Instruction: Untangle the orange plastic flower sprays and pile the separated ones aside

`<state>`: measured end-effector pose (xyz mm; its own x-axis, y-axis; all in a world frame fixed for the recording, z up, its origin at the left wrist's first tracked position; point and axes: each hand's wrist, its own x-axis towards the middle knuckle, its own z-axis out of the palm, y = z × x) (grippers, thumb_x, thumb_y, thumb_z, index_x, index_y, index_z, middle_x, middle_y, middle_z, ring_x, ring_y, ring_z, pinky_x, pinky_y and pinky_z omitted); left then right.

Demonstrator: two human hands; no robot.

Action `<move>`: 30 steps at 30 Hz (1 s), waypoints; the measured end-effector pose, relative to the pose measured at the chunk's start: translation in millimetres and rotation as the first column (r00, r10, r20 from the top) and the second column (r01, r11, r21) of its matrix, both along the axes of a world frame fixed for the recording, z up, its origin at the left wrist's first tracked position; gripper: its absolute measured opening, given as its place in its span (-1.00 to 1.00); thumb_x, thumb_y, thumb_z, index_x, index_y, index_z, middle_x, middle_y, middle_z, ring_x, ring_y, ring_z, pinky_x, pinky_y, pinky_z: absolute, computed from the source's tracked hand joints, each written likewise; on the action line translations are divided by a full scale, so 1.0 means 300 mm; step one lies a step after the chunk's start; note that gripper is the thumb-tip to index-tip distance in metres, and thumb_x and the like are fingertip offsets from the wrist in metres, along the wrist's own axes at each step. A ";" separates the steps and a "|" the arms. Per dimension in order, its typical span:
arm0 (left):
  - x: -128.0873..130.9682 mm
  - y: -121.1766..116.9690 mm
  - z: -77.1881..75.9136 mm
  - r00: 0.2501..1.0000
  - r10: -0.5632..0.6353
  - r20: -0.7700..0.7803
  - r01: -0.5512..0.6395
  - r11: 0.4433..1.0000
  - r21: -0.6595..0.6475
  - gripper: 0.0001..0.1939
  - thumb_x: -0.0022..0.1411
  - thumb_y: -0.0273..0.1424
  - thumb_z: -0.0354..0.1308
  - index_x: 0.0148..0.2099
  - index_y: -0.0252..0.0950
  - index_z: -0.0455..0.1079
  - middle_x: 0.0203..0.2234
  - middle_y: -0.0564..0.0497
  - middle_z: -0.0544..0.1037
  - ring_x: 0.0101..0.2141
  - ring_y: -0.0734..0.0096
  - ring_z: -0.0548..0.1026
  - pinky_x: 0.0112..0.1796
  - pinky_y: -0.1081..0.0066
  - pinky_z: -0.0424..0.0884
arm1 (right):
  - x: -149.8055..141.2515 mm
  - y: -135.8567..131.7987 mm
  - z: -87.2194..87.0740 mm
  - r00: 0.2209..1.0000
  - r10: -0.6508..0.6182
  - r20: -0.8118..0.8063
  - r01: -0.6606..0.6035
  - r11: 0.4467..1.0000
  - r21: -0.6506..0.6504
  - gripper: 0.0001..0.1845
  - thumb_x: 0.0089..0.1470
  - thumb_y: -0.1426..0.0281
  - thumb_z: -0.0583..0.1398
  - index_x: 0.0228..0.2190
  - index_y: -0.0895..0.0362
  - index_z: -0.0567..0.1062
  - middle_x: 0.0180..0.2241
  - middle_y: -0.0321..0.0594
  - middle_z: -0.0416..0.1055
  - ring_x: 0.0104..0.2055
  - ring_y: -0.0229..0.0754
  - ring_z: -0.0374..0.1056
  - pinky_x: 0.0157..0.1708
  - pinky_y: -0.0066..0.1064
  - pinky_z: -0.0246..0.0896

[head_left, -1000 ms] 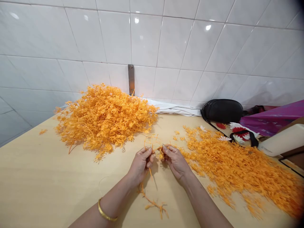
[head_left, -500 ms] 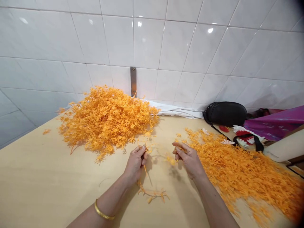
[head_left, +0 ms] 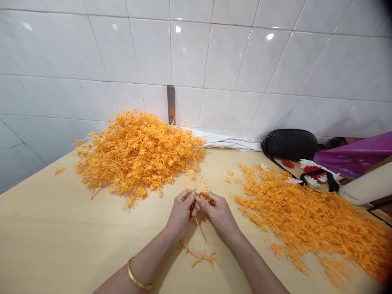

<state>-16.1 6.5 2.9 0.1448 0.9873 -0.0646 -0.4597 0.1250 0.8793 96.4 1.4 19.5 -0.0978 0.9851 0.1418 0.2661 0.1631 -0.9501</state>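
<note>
My left hand (head_left: 181, 210) pinches an orange plastic flower stem (head_left: 200, 229), whose bare end points down toward me. Thin loops of its upper sprigs (head_left: 198, 188) stick up beyond the fingertips. My right hand (head_left: 221, 215) meets the left at the thumbs, its fingers closed around orange plastic florets (head_left: 207, 198) that partly show behind the thumb. What lies between the two sets of fingertips is mostly hidden. Below the hands, a stripped orange twig (head_left: 202, 257) rests on the table.
Left of my hands rises a bushy heap of orange artificial flowers (head_left: 141, 151). Loose orange florets (head_left: 306, 216) spread over the right side. Behind them are a black bag (head_left: 290, 144), red and white flower heads (head_left: 315, 175) and purple material (head_left: 352, 157). A tiled wall (head_left: 190, 53) backs the table.
My right hand has moved left, from beside the loose florets to the left hand, and its fingertips now meet it at the stem. My left hand shifted slightly right.
</note>
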 end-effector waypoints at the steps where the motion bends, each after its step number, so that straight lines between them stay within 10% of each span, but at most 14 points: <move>1: 0.000 0.000 0.001 1.000 -0.009 0.001 0.009 1.000 -0.003 -0.75 0.07 -0.24 0.04 -0.47 -0.32 0.17 -0.74 0.16 0.26 -0.75 0.73 0.07 -0.69 0.60 -0.06 | -0.004 0.003 -0.005 1.000 0.005 -0.018 -0.005 1.000 -0.005 -0.65 -0.08 0.14 0.08 -0.62 0.17 0.36 -0.64 -0.34 0.23 -0.56 -0.34 0.09 -0.54 -0.50 -0.01; 6: -0.019 0.010 0.019 0.996 0.065 -0.053 -0.068 0.996 -0.053 -0.75 0.05 -0.25 0.06 -0.49 -0.33 0.19 -0.80 0.20 0.16 -0.77 0.74 -0.05 -0.71 0.59 -0.17 | 0.038 0.014 -0.001 0.991 -0.020 -0.133 0.008 0.996 -0.089 -0.67 -0.02 0.17 0.04 -0.63 0.14 0.23 -0.68 -0.41 0.07 -0.62 -0.37 -0.01 -0.60 -0.51 -0.10; 10: -0.022 0.012 0.033 0.989 0.057 -0.138 -0.061 0.998 -0.024 -0.76 0.03 -0.28 0.08 -0.52 -0.34 0.22 -0.83 0.20 0.10 -0.75 0.72 -0.05 -0.70 0.59 -0.17 | 0.095 0.015 0.029 0.967 -0.199 0.158 0.176 0.973 0.147 -0.66 0.02 0.24 0.00 -0.69 0.12 0.14 -0.66 -0.38 0.05 -0.57 -0.33 0.02 -0.54 -0.47 -0.10; 14: 0.008 0.007 0.031 0.978 0.052 -0.201 -0.049 0.999 0.021 -0.76 0.02 -0.28 0.08 -0.54 -0.34 0.23 -0.83 0.19 0.11 -0.74 0.71 -0.02 -0.68 0.58 -0.14 | 0.089 0.015 0.036 0.817 -0.457 0.352 0.282 0.849 0.447 -0.68 0.03 0.34 -0.02 -0.69 0.11 0.06 -0.61 -0.34 0.07 -0.53 -0.28 0.03 -0.50 -0.43 -0.10; 20: 0.023 0.003 0.026 0.974 0.079 -0.211 -0.069 0.996 0.055 -0.73 0.01 -0.27 0.08 -0.58 -0.34 0.22 -0.83 0.18 0.11 -0.73 0.70 0.01 -0.67 0.58 -0.10 | 0.133 0.045 0.033 0.670 -0.655 0.350 0.416 0.722 0.553 -0.71 0.04 0.33 -0.06 -0.67 0.10 0.09 -0.60 -0.29 0.12 -0.51 -0.25 0.06 -0.49 -0.41 -0.06; 24: -0.015 0.021 0.022 0.965 0.208 -0.159 -0.210 0.978 0.005 -0.74 0.00 -0.26 0.09 -0.56 -0.32 0.19 -0.83 0.21 0.09 -0.75 0.71 -0.04 -0.69 0.60 -0.12 | 0.345 0.048 0.113 0.338 -0.897 0.285 0.700 0.442 0.561 -0.72 0.01 0.30 -0.08 -0.65 0.11 0.20 -0.66 -0.27 0.11 -0.57 -0.22 0.05 -0.56 -0.38 -0.09; 30: -0.018 0.034 0.017 0.983 0.119 -0.137 -0.118 0.993 0.016 -0.72 -0.02 -0.21 0.10 -0.54 -0.32 0.19 -0.83 0.20 0.12 -0.76 0.71 -0.02 -0.71 0.62 -0.12 | 0.507 -0.043 0.147 0.153 -0.668 0.728 0.458 0.701 0.547 -0.61 -0.02 0.29 -0.03 -0.13 0.13 0.29 -0.34 -0.01 0.30 -0.37 -0.02 0.22 -0.48 -0.25 0.04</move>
